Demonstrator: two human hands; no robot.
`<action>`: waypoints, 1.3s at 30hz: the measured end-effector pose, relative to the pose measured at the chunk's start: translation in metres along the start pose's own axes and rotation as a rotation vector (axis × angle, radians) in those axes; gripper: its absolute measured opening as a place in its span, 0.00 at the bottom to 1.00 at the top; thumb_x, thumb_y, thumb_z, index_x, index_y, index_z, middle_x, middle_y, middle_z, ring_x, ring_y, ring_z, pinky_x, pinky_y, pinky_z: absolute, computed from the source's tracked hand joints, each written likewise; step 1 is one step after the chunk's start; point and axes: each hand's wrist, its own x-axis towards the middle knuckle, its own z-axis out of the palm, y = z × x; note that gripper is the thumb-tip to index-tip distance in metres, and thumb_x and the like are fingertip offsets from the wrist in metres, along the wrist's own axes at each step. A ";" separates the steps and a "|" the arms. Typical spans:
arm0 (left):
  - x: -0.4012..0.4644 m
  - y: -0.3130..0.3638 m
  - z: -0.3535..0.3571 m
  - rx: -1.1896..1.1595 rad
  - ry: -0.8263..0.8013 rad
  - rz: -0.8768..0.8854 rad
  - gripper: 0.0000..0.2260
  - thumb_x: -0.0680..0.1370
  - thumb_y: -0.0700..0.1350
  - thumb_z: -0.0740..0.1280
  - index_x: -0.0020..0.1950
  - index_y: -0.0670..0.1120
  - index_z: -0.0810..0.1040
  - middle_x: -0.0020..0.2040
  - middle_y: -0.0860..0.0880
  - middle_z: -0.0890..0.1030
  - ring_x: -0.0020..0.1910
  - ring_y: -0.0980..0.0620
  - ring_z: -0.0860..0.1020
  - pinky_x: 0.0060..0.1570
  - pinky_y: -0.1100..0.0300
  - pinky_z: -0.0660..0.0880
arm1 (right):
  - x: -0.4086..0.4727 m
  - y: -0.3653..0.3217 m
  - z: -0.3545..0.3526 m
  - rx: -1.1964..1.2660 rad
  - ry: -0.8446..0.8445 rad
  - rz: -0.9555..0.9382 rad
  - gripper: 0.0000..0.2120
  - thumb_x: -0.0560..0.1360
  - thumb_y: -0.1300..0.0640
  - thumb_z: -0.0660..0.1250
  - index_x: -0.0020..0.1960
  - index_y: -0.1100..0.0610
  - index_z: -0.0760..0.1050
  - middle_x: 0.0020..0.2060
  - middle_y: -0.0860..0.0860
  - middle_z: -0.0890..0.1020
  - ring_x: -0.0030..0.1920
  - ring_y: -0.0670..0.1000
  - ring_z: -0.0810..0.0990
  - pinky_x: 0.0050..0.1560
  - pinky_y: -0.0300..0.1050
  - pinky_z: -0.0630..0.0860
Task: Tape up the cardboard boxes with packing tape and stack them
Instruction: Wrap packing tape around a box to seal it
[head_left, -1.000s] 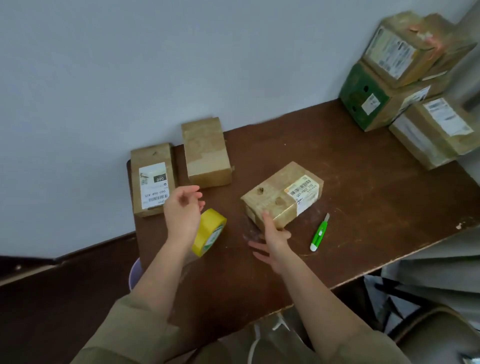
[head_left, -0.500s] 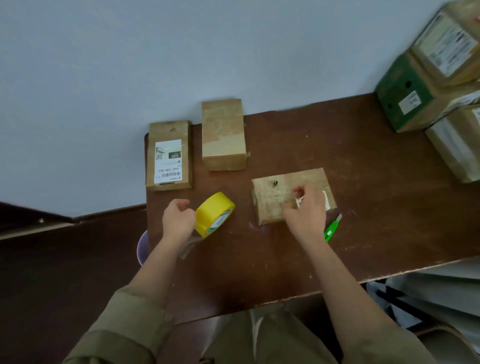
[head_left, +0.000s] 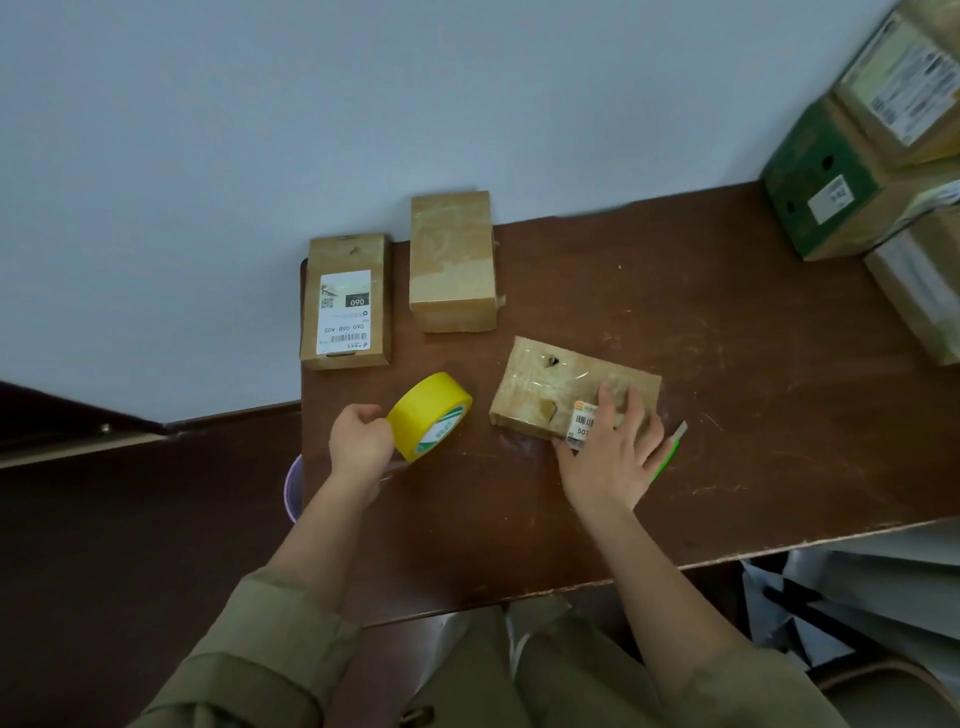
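Left hand (head_left: 361, 447) grips yellow tape roll (head_left: 429, 415), right hand (head_left: 610, 457) flat on scuffed box (head_left: 550, 389)

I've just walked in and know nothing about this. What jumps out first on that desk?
The bright yellow tape roll stands out, gripped by the left hand near the brown table's left edge. Beside it, the right hand lies flat on a small cardboard box with a barcode label. A green-handled cutter peeks out just right of that hand.
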 end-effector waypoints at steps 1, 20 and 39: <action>-0.003 0.000 -0.002 0.016 0.012 0.008 0.17 0.79 0.32 0.55 0.66 0.39 0.73 0.60 0.43 0.75 0.45 0.48 0.75 0.28 0.64 0.74 | -0.001 -0.001 0.001 -0.006 0.007 0.006 0.41 0.75 0.43 0.71 0.79 0.46 0.52 0.79 0.54 0.52 0.77 0.63 0.51 0.77 0.64 0.44; 0.068 -0.052 -0.055 0.199 -0.175 0.111 0.15 0.77 0.30 0.60 0.59 0.41 0.77 0.54 0.43 0.78 0.52 0.44 0.76 0.48 0.57 0.72 | -0.074 -0.117 0.032 0.840 -0.417 -0.184 0.12 0.78 0.43 0.68 0.42 0.49 0.78 0.40 0.45 0.80 0.45 0.44 0.78 0.50 0.40 0.72; 0.111 -0.098 -0.055 0.788 -0.439 0.478 0.07 0.77 0.57 0.70 0.48 0.55 0.80 0.56 0.44 0.70 0.57 0.47 0.67 0.56 0.54 0.64 | -0.087 -0.145 0.064 1.183 -0.499 -0.235 0.10 0.77 0.63 0.71 0.57 0.65 0.82 0.52 0.53 0.85 0.49 0.40 0.83 0.53 0.36 0.78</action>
